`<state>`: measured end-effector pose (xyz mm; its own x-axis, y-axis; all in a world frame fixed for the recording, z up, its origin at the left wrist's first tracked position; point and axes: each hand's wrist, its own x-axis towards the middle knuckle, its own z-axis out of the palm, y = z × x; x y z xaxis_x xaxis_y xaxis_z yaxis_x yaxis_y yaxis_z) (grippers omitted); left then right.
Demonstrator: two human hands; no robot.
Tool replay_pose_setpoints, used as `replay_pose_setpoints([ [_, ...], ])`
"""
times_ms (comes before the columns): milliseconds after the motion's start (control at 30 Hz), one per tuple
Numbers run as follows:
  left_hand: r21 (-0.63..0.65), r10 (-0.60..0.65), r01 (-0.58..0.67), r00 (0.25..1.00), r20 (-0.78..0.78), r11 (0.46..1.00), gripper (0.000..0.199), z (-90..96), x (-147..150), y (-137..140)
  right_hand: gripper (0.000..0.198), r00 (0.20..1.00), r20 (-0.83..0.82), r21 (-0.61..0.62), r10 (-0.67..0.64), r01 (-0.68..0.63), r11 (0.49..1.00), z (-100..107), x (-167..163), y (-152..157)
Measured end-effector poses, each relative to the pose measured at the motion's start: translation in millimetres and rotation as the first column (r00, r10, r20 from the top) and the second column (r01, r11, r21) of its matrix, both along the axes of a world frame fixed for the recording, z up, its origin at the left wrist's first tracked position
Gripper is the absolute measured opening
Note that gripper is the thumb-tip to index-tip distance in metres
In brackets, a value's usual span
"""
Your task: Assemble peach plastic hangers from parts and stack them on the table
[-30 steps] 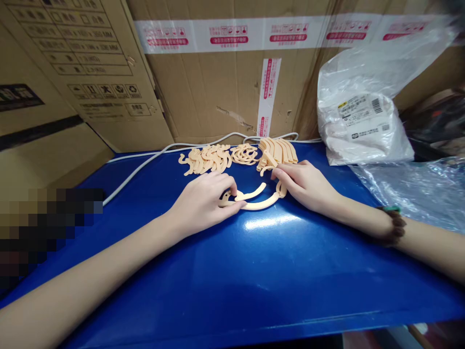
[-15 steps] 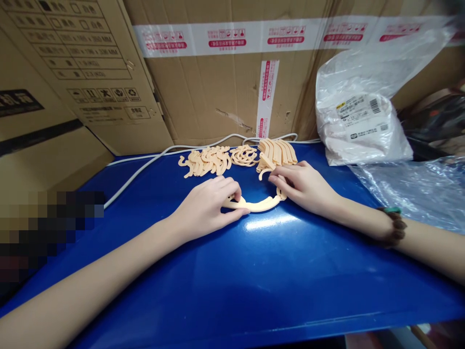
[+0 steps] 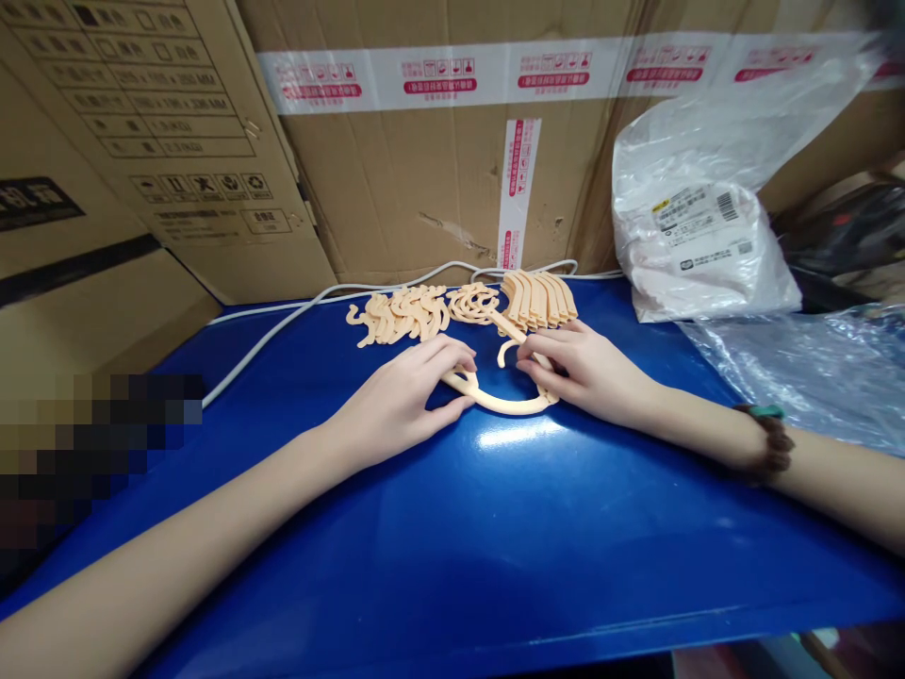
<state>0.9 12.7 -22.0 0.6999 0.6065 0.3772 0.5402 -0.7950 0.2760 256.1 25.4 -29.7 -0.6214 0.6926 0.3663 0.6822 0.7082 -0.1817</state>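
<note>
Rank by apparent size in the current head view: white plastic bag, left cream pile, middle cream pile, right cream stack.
1. White plastic bag, clearly largest
2. Left cream pile and right cream stack: too close to rank
3. Middle cream pile, smallest

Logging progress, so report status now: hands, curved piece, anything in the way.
Left hand pinching curved piece near its left end. Right hand at right end, grip partly hidden. Hook beside right hand; stacked strips just beyond.
</note>
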Motion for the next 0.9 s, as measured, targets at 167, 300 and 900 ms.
replay_pose_setpoints([
  [167,0.052,0.005,-0.005,1.0,-0.001,0.999,0.027,-2.5,-2,1,0.024,0.993,0.049,-0.003,0.11,-0.11,0.994,3,-2,-5],
  [300,0.158,0.083,-0.075,0.996,-0.041,0.985,0.031,-2.0,-2,1,0.033,0.986,0.075,-0.024,0.151,-0.149,0.988,5,-5,-10],
  [900,-0.18,0.219,-0.208,0.975,0.041,0.961,0.032,-3.5,6,-6,0.047,0.937,0.158,0.005,0.311,-0.316,0.949,7,-8,-17],
])
